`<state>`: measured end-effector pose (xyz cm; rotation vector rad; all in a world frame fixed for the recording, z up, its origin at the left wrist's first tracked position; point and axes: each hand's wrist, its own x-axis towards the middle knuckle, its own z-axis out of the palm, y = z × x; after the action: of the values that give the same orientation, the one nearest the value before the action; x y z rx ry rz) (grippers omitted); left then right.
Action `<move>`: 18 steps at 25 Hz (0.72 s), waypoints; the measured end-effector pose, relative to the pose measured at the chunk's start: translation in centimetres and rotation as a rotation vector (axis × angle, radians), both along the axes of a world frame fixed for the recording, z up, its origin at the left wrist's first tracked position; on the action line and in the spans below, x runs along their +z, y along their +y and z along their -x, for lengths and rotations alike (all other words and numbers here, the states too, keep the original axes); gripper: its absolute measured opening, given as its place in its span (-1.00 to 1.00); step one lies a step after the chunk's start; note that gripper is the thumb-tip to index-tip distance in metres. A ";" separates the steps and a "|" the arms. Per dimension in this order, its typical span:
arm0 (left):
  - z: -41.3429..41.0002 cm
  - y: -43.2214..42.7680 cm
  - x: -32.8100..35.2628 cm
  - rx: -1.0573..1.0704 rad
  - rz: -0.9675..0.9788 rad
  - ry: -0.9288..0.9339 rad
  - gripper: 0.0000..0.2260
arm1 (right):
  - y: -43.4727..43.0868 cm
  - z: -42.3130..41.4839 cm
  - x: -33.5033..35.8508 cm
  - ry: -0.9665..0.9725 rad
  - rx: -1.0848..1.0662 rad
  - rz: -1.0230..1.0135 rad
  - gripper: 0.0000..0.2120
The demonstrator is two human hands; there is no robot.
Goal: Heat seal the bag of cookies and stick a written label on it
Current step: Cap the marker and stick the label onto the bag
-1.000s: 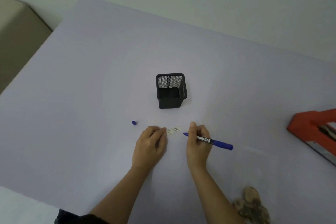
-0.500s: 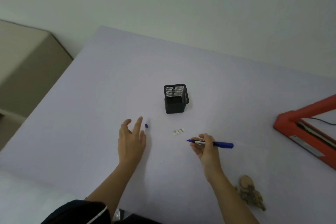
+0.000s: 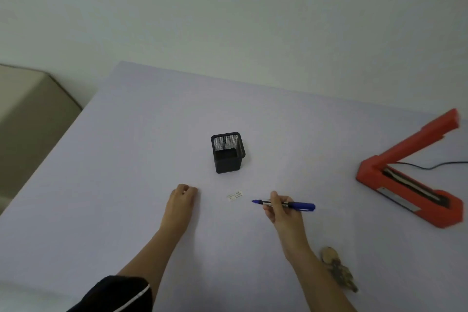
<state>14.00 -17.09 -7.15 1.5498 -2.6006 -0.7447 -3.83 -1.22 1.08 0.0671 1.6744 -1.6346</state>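
A small white written label lies flat on the lavender table, between my hands. My right hand grips an uncapped blue marker, its tip pointing left toward the label. My left hand rests on the table left of the label with its fingers curled over the spot where the blue pen cap lay; the cap itself is hidden. The clear bag of cookies lies near the front right, beside my right forearm. The red heat sealer stands at the far right with its arm raised.
A black mesh pen holder stands behind the label. A black cord runs from the sealer off the right edge. A beige piece of furniture sits beyond the table's left edge. A pale wall rises behind the table.
My left hand let go of the label, reached left to the blue cap and curled over it. My right hand lifted the marker off the label. The view tilted up, revealing the sealer.
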 end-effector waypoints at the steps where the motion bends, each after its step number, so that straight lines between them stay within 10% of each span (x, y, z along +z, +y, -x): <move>1: 0.4 0.1 0.2 0.006 0.012 0.034 -0.81 | -0.1 0.0 0.2 0.017 0.006 0.012 -0.82; 8: 4.4 4.1 9.2 0.468 -0.732 0.827 -0.88 | -0.8 0.4 2.5 0.099 -0.007 0.073 -0.83; 18: 5.4 5.5 12.1 0.398 -0.813 0.852 -0.89 | -1.6 -0.3 4.1 0.134 0.048 0.074 -0.85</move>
<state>8.60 -11.56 4.95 1.3125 -1.3706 -1.9808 -3.50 -2.84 5.18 -0.1207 1.6994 -1.6945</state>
